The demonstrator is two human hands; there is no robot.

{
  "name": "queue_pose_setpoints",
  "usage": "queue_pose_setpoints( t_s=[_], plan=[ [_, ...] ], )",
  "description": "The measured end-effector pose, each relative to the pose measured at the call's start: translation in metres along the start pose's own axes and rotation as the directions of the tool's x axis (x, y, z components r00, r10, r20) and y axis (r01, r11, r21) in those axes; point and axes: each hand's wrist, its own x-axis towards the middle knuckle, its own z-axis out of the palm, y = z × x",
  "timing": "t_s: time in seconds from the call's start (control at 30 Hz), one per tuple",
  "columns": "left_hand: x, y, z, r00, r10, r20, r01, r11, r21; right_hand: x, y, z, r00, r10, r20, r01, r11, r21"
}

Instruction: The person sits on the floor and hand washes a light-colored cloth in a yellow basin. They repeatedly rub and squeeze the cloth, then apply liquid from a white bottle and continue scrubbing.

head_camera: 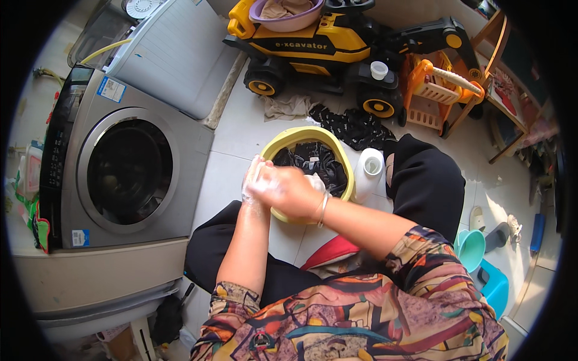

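Note:
My left hand is raised at the near left rim of a yellow plastic basin, with white lather on its palm side and wrist. Against it presses my right hand, fingers curled and blurred by motion; a bracelet circles that wrist. Whether cloth lies between the hands is hidden by lather and blur. Just beyond the right knuckles shows a small piece of something white, perhaps wet cloth. Dark wet clothing lies in the basin. A white plastic bottle stands uncapped, touching or close to the basin's right side.
A grey front-loading washing machine stands left. Behind the basin, black printed cloth and beige cloth lie on tiles before a toy excavator bearing a purple-rimmed basin. An orange toy cart and turquoise dipper are right.

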Motion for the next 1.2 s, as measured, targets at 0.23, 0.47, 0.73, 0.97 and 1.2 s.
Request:
queue_pose_setpoints(
  t_s=[0.23,0.47,0.73,0.97,1.2],
  plan=[
    [-0.012,-0.081,0.077,0.955,0.034,-0.294,0.007,0.990,0.139,0.021,0.045,-0.011,0.841,-0.012,-0.541,-0.187,0.932,-0.311],
    [-0.013,-0.028,0.023,0.992,0.100,-0.081,-0.098,0.995,0.027,-0.005,0.018,0.032,0.883,-0.395,-0.254,0.267,0.867,-0.421],
    [-0.016,-0.024,0.030,0.998,0.056,-0.003,-0.056,0.998,0.000,-0.009,0.017,0.037,0.896,-0.312,-0.317,0.190,0.913,-0.362],
    [-0.019,-0.042,0.074,0.991,-0.022,-0.131,0.030,0.998,0.063,0.025,0.069,-0.028,0.806,0.404,-0.432,-0.432,0.901,0.036],
    [-0.017,-0.005,0.057,0.952,0.285,-0.107,-0.271,0.953,0.134,0.008,0.042,-0.018,0.983,0.159,0.091,-0.183,0.835,0.518]
  ],
)
